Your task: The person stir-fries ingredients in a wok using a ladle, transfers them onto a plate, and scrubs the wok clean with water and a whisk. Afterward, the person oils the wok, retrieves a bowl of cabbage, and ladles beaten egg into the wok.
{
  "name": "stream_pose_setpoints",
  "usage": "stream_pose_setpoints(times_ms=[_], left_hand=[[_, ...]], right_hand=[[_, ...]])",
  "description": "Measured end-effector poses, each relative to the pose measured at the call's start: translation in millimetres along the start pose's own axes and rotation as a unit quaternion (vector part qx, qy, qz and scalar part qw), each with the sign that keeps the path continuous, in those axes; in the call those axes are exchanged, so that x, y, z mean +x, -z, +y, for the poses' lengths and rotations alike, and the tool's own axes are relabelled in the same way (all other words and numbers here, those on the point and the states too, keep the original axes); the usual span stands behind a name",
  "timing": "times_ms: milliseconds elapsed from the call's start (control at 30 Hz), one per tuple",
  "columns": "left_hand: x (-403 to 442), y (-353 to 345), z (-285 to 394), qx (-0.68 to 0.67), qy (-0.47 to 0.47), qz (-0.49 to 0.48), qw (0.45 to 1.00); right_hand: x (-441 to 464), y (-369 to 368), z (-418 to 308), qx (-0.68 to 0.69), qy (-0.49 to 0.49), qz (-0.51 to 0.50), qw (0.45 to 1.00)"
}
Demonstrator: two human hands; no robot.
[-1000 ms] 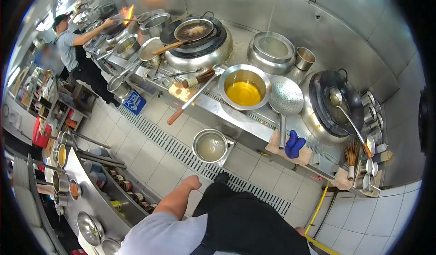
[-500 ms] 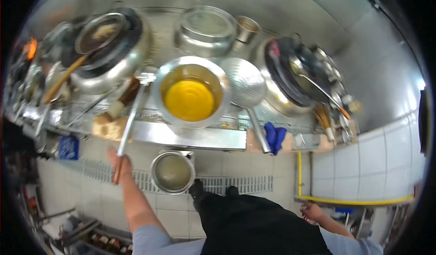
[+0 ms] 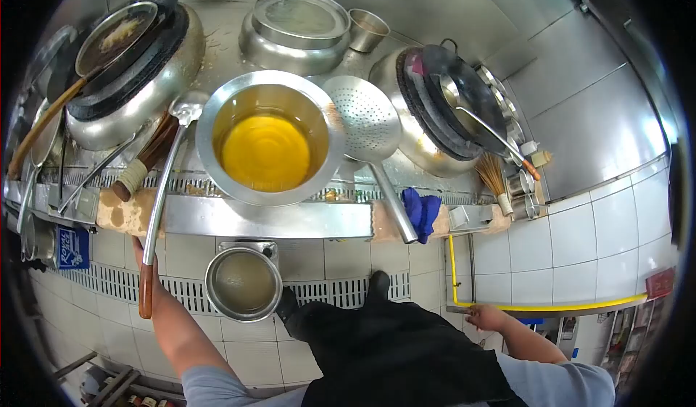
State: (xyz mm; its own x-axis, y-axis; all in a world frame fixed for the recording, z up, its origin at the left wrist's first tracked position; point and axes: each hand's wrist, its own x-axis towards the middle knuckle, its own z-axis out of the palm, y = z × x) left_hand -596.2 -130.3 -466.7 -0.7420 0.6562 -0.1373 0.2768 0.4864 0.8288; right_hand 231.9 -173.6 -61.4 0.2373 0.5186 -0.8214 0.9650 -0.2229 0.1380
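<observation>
A long wok spatula [image 3: 165, 182] leans across the counter's front edge, with its brown wooden grip sticking out. My left hand [image 3: 140, 251] is low at that edge, behind the grip. Most of its fingers are hidden, so whether it holds anything cannot be made out. Right of the spatula stands a wide-rimmed metal pot [image 3: 328, 135] with clear yellow liquid in it. A perforated skimmer [image 3: 362, 121] lies against the pot's right side. Down by my side, my right hand [image 3: 484, 318] hangs near a yellow pipe [image 3: 565, 308], its fingers loosely bent and nothing visible in them.
Woks rest on the left burner [image 3: 156, 92] and right burner [image 3: 420, 142]. At the back are a lidded pot [image 3: 293, 48] and a metal cup [image 3: 368, 31]. A bamboo brush [image 3: 141, 160] and blue cloth [image 3: 422, 213] lie near the front edge. A pail [image 3: 243, 284] of cloudy liquid sits below.
The whole view has shifted, so the cookware appears further left and sharper. My left hand shows less, more hidden behind the spatula grip. My right hand stays low at my side.
</observation>
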Motion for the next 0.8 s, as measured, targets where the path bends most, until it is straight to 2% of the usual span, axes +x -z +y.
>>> stream_pose_setpoints(times_ms=[33,67,100,133,167,200,233,267,300,333,400,433,467,500,533,567,600,633,667,700,733,767,800], left_hand=[[-38.6,5.2,43.1,0.058,0.062,-0.001,0.996],[-81.2,12.4,98.0,0.113,0.122,-0.010,0.986],[-101.3,-1.3,49.4,0.068,0.136,0.009,0.988],[-113.3,-28.2,-52.0,-0.009,0.103,0.073,0.992],[-165.9,-30.6,-17.9,0.032,0.163,0.062,0.984],[-226.6,-19.6,69.9,-0.064,0.257,-0.002,0.964],[-256.7,-29.3,47.5,0.081,0.260,-0.005,0.962],[-291.7,-37.3,15.0,0.018,0.305,0.002,0.952],[-334.2,-34.1,79.2,-0.042,0.344,-0.024,0.938],[-369.4,-47.8,53.9,-0.092,0.283,0.009,0.955],[-427.4,-62.9,72.3,-0.067,0.266,-0.078,0.959],[-450.0,-71.1,111.2,-0.037,0.256,-0.136,0.956],[-470.6,-79.8,165.4,-0.009,0.252,-0.190,0.949],[-485.5,-92.1,201.2,0.018,0.214,-0.226,0.950],[-496.9,-103.1,232.5,0.045,0.178,-0.260,0.948],[-503.4,-113.8,259.5,0.046,0.184,-0.238,0.952],[-506.1,-126.9,285.8,0.089,0.125,-0.269,0.951],[-509.2,-143.4,311.5,0.129,0.065,-0.300,0.943],[-513.4,-158.2,335.0,0.125,0.069,-0.284,0.948],[-516.9,-168.7,357.1,0.105,0.060,-0.244,0.962],[-521.7,-176.3,377.1,0.088,0.051,-0.208,0.973],[-526.5,-182.6,394.4,0.035,0.087,-0.212,0.973],[-533.5,-181.8,407.1,0.032,0.071,-0.235,0.969]], right_hand=[[5.8,9.7,5.5,0.004,0.003,-0.003,1.000],[15.4,17.7,13.9,-0.044,0.068,0.080,0.994],[25.9,29.5,21.9,-0.088,0.134,0.164,0.973],[32.9,50.7,30.4,-0.066,0.157,0.250,0.953],[38.7,77.4,38.8,-0.042,0.176,0.335,0.925],[46.3,110.0,44.2,-0.034,0.111,0.428,0.896],[54.4,147.5,56.9,-0.013,0.104,0.510,0.854],[59.5,189.6,63.6,0.033,0.128,0.591,0.796],[51.8,235.2,61.8,0.055,0.145,0.612,0.776],[82.2,268.9,92.6,-0.067,0.119,0.734,0.665],[97.8,340.4,115.0,-0.060,0.142,0.724,0.672],[120.9,368.6,137.5,-0.047,0.150,0.724,0.671],[149.2,397.8,161.6,0.025,0.149,0.561,0.814],[173.9,419.0,174.0,0.084,0.148,0.363,0.916],[161.1,425.5,157.5,0.186,0.132,0.157,0.961],[155.7,414.9,148.5,0.386,0.181,-0.038,0.904],[158.9,406.6,141.9,0.434,0.229,-0.105,0.865],[162.2,393.1,138.2,0.516,0.271,-0.191,0.790],[163.7,382.9,132.0,0.555,0.280,-0.200,0.757],[156.3,375.1,122.2,0.560,0.307,-0.180,0.748],[162.3,379.6,119.6,0.494,0.327,-0.103,0.799],[166.8,379.4,119.4,0.427,0.340,-0.025,0.838],[162.4,380.0,121.7,0.429,0.344,-0.030,0.835]])
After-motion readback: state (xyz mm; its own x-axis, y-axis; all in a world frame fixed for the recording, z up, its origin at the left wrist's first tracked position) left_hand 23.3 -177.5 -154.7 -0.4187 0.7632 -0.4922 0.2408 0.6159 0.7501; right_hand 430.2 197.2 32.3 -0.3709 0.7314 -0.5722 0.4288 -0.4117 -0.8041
